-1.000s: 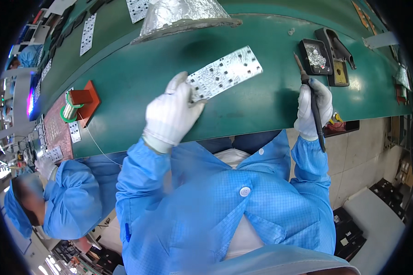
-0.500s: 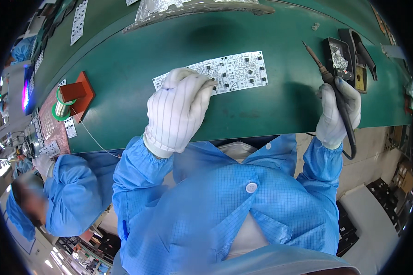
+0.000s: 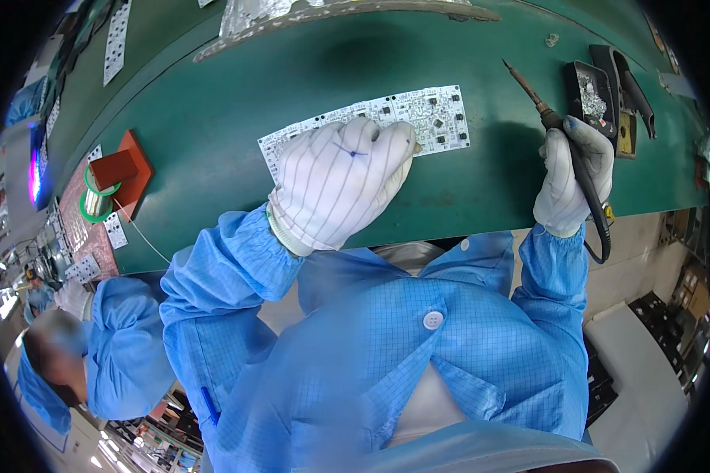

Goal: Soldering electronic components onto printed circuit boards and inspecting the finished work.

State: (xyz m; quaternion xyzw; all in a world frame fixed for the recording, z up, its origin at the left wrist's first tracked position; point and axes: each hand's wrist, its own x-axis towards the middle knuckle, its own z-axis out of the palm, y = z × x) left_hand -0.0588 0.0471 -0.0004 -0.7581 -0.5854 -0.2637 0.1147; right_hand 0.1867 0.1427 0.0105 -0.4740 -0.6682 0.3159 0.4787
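A long white circuit board (image 3: 426, 118) with small black parts lies on the green bench top. My left hand (image 3: 343, 177), in a striped white glove, is over the board's middle and hides part of it. Its fingers are curled together near the lower edge; whatever they hold is hidden. In my right hand (image 3: 572, 173), also gloved, is a soldering iron (image 3: 548, 114), its bare tip pointing up and left, away from the board. The iron's dark cable hangs down past my wrist.
A solder spool (image 3: 96, 201) on a red-brown stand (image 3: 138, 177) is at left, its wire trailing toward my left sleeve. At right are a black tray of silvery scraps (image 3: 593, 98) and an iron holder (image 3: 631, 94). A co-worker (image 3: 126, 339) sits at left.
My left hand has moved right along the board, covering more of its middle. My right hand and the soldering iron have shifted slightly left and up.
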